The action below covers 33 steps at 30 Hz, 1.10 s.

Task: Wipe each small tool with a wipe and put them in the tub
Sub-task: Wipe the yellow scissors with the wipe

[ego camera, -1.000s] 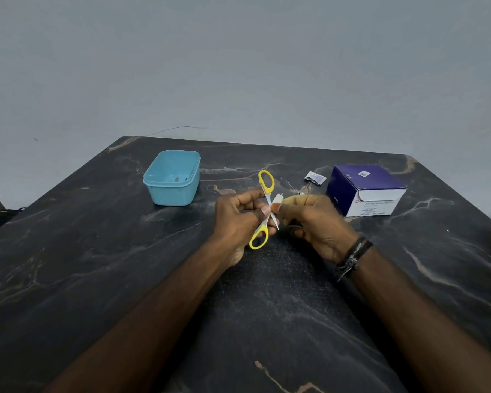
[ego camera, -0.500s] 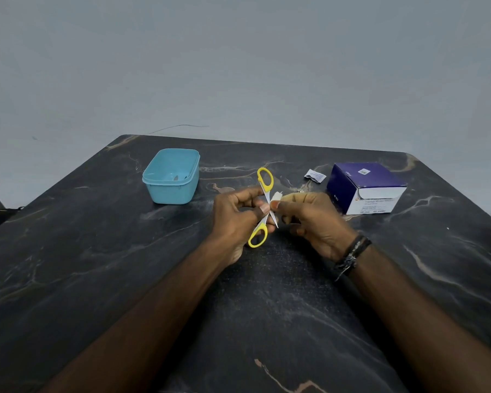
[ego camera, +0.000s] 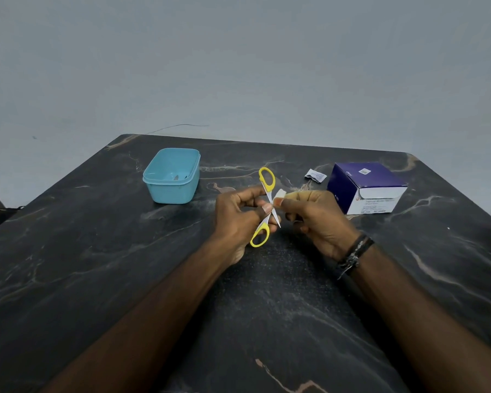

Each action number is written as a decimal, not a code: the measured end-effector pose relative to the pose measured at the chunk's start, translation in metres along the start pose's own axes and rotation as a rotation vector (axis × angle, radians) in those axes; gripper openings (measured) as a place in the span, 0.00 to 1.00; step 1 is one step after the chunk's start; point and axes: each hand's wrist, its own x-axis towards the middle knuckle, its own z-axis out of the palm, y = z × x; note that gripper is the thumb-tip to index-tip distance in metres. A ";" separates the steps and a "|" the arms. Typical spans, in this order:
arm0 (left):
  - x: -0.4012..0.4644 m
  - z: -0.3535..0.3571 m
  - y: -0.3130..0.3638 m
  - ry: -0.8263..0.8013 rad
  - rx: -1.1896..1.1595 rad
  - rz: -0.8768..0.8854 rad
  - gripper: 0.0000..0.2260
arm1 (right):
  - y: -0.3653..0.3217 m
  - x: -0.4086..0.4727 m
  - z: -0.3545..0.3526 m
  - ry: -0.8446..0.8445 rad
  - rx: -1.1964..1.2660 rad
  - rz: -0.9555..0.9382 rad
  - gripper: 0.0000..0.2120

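The scissors (ego camera: 268, 206) sit opened into a narrow X above the table's (ego camera: 97, 265) middle, their long axis running roughly 12 to 6 o'clock, one yellow loop far, one near, a bare blade tip pointing toward 5 o'clock. The left hand (ego camera: 238, 219) grips them at the crossing; the right hand (ego camera: 318, 217) pinches a white wipe (ego camera: 279, 194) against a blade. The blue tub (ego camera: 172, 177) stands at 10 o'clock, well apart, with open dark marble between. A purple box (ego camera: 364, 188) sits at 2 o'clock.
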 end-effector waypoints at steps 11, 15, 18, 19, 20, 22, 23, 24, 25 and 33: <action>0.005 -0.006 0.008 0.104 -0.068 -0.048 0.12 | -0.005 -0.001 -0.008 -0.030 -0.076 0.016 0.07; 0.006 -0.009 0.011 0.109 -0.056 -0.075 0.11 | -0.004 -0.004 -0.003 -0.114 -0.174 -0.013 0.05; 0.003 -0.008 0.013 0.063 -0.051 -0.084 0.11 | -0.002 -0.004 -0.001 -0.130 -0.262 -0.059 0.07; 0.003 -0.008 0.014 0.045 -0.043 -0.089 0.11 | -0.002 -0.004 -0.001 -0.134 -0.275 -0.068 0.06; 0.002 -0.008 0.014 0.032 -0.033 -0.093 0.11 | -0.001 -0.004 -0.002 -0.137 -0.278 -0.074 0.05; 0.002 -0.008 0.014 0.013 -0.019 -0.099 0.11 | -0.001 -0.005 -0.002 -0.144 -0.266 -0.088 0.06; 0.002 -0.008 0.014 0.006 -0.014 -0.105 0.11 | -0.001 -0.005 -0.001 -0.145 -0.257 -0.094 0.06; 0.002 -0.008 0.014 -0.002 -0.012 -0.110 0.11 | -0.001 -0.005 -0.001 -0.144 -0.252 -0.096 0.06; 0.001 -0.007 0.015 -0.012 -0.013 -0.112 0.11 | 0.000 -0.005 0.000 -0.147 -0.253 -0.094 0.06; -0.001 -0.008 0.018 -0.063 -0.013 -0.125 0.10 | -0.002 -0.006 -0.001 -0.224 -0.301 -0.027 0.06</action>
